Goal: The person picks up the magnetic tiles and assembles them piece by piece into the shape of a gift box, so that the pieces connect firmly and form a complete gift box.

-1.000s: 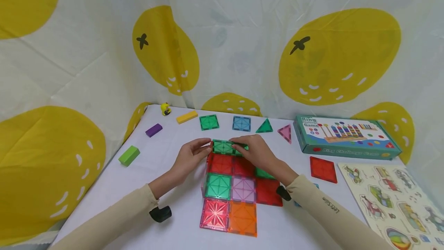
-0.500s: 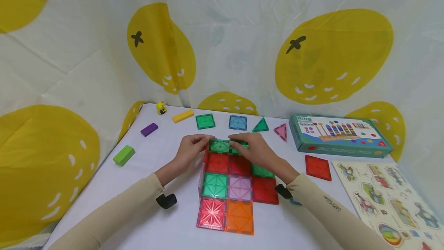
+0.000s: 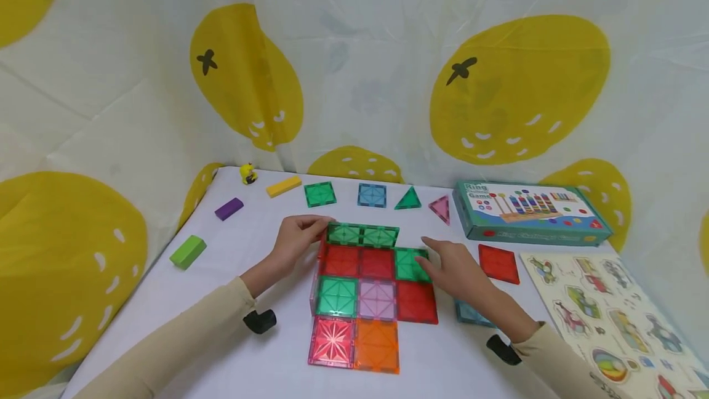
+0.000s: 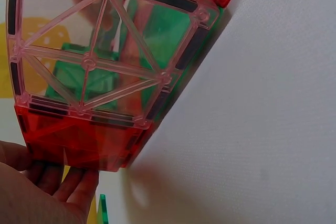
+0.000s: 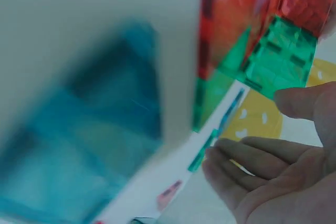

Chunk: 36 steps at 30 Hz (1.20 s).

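Note:
My left hand (image 3: 292, 244) holds the far left corner of a magnetic tile build, its fingers at the edge of an upright red magnetic tile (image 4: 79, 137). Beside that tile stands a clear pink tile (image 4: 131, 51), forming the left wall. Two green tiles (image 3: 362, 236) stand upright along the back. Flat on the table inside lie red, green and purple tiles, with a pink starburst tile (image 3: 332, 342) and an orange tile (image 3: 376, 346) in front. My right hand (image 3: 456, 266) is spread with nothing in it, fingertips over the flat green tile (image 3: 410, 262) at the right.
Loose green and blue tiles (image 3: 372, 195) and triangles (image 3: 408, 199) lie at the back. Right of the build are a blue tile (image 3: 472, 314), a red tile (image 3: 498, 263), a game box (image 3: 532, 214) and a picture puzzle board (image 3: 587, 313). Coloured blocks (image 3: 188, 252) lie left.
My right hand has let go of the upright green tiles and drawn back to the right, uncovering the flat green tile. My left hand stays at the corner. The view has shifted slightly.

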Motion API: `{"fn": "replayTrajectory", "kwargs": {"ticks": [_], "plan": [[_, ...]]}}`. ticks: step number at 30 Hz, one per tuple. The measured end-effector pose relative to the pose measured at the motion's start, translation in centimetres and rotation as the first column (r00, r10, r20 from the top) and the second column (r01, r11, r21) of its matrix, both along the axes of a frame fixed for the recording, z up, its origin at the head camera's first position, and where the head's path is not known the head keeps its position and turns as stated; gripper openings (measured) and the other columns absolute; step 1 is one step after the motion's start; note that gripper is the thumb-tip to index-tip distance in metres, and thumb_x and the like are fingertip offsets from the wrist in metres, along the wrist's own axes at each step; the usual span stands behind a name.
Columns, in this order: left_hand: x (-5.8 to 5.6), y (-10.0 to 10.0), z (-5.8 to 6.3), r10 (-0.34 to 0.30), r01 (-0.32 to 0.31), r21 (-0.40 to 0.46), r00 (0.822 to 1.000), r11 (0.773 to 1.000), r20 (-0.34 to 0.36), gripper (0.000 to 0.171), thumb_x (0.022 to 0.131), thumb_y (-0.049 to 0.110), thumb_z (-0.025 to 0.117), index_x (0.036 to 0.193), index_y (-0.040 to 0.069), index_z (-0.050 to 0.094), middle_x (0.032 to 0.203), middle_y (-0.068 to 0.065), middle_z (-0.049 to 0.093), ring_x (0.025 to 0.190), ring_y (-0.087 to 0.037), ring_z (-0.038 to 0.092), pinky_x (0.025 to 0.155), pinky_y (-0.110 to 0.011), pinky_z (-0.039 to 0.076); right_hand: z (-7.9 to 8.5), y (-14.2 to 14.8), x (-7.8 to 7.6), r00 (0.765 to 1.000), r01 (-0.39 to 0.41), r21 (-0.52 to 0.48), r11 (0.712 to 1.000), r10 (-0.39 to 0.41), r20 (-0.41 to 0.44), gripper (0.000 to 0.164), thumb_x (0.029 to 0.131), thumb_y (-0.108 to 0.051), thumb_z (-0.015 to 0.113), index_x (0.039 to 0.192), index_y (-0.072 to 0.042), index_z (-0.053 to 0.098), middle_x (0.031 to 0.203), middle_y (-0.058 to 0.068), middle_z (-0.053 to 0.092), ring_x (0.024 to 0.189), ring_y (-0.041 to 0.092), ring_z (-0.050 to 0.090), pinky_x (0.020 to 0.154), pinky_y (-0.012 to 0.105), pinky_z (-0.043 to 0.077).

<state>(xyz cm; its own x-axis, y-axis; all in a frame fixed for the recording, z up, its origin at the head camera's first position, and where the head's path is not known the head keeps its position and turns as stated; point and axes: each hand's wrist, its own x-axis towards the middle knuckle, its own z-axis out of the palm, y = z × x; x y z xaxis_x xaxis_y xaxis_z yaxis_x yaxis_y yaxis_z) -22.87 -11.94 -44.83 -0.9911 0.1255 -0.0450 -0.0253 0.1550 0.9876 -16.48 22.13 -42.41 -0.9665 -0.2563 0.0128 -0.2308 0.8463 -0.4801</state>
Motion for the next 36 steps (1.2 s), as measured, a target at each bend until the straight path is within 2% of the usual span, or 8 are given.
{"fn": "replayTrajectory", "kwargs": {"ticks": [6,11,16,20,24,30,33,36], "plan": [[0.1,0.1,0.0,0.011,-0.011,-0.019,1.0,1.0,0.001,0.027,0.107,0.024,0.067,0.124,0.007,0.079,0.122,-0.007,0.075,0.113,-0.025,0.069,0.096,-0.041,0.058,-0.8,0.1,3.1,0.996,0.051,0.005,0.999,-0.051,0.079,0.059,0.098,-0.021,0.078,0.145,0.009,0.057,0.139,0.024,0.064,0.123,0.041,0.062,0.091,0.051,0.06],[0.1,0.0,-0.2,0.021,-0.021,-0.006,1.0,1.0,0.0,0.027,0.107,0.024,0.068,0.125,0.007,0.079,0.123,-0.008,0.075,0.114,-0.025,0.069,0.094,-0.038,0.058,-1.5,-0.2,3.5,0.998,0.051,-0.034,0.998,-0.049,0.043,0.057,0.097,-0.017,0.077,0.144,0.01,0.058,0.141,0.025,0.063,0.129,0.044,0.059,0.093,0.053,0.058],[0.1,0.0,-0.4,0.013,-0.013,0.026,1.0,1.0,0.011,0.029,0.106,0.024,0.069,0.126,0.005,0.078,0.124,-0.01,0.074,0.114,-0.026,0.069,0.095,-0.036,0.058,-1.6,-0.3,3.8,0.995,0.097,-0.072,0.993,-0.096,0.022,0.055,0.099,-0.018,0.076,0.144,0.008,0.059,0.14,0.023,0.064,0.125,0.041,0.062,0.087,0.042,0.062],[0.1,0.0,-0.4,0.01,-0.01,0.02,1.0,1.0,0.0,0.03,0.106,0.025,0.068,0.126,0.005,0.078,0.126,-0.011,0.073,0.115,-0.027,0.069,0.096,-0.037,0.057,-1.3,-0.3,4.2,0.992,0.124,-0.12,0.985,-0.124,0.003,0.053,0.099,-0.016,0.075,0.145,0.005,0.06,0.084,0.013,0.073,0.077,0.03,0.067,0.059,0.024,0.053],[0.1,-0.1,-0.4,0.012,-0.012,0.01,1.0,1.0,-0.006,0.031,0.107,0.025,0.068,0.127,0.004,0.077,0.127,-0.011,0.073,0.114,-0.027,0.069,0.096,-0.038,0.057,-1.2,-0.4,4.4,0.99,0.137,-0.144,0.98,-0.141,-0.016,0.053,0.099,-0.015,0.074,0.147,0.002,0.06,0.056,-0.005,0.05,0.07,0.023,0.063,0.049,0.024,0.039],[0.0,0.0,-0.5,0.003,-0.003,0.005,1.0,1.0,-0.009,0.03,0.107,0.024,0.067,0.127,0.004,0.077,0.126,-0.011,0.073,0.114,-0.025,0.068,0.096,-0.038,0.058,-1.6,-0.4,4.5,0.98,0.132,-0.199,0.971,-0.158,-0.121,0.051,0.098,-0.012,0.076,0.146,-0.001,0.062,0.093,0.005,0.077,0.107,0.035,0.072,0.064,0.02,0.054],[0.1,0.0,-0.5,0.003,-0.002,0.007,1.0,1.0,-0.01,0.029,0.107,0.024,0.067,0.126,0.004,0.078,0.125,-0.01,0.074,0.115,-0.025,0.068,0.096,-0.038,0.058,-1.9,-0.5,4.6,0.969,0.108,-0.24,0.965,-0.156,-0.189,0.049,0.097,-0.008,0.077,0.144,-0.001,0.064,0.117,0.01,0.077,0.105,0.032,0.073,0.069,0.022,0.056],[0.1,0.1,-0.5,0.004,-0.004,0.012,1.0,1.0,-0.009,0.029,0.107,0.024,0.067,0.126,0.004,0.078,0.126,-0.01,0.073,0.115,-0.025,0.068,0.096,-0.038,0.058,-1.9,-0.8,4.6,0.96,0.077,-0.268,0.96,-0.143,-0.239,0.048,0.098,-0.007,0.077,0.144,-0.002,0.064,0.121,0.01,0.076,0.104,0.03,0.074,0.075,0.029,0.061]]}}
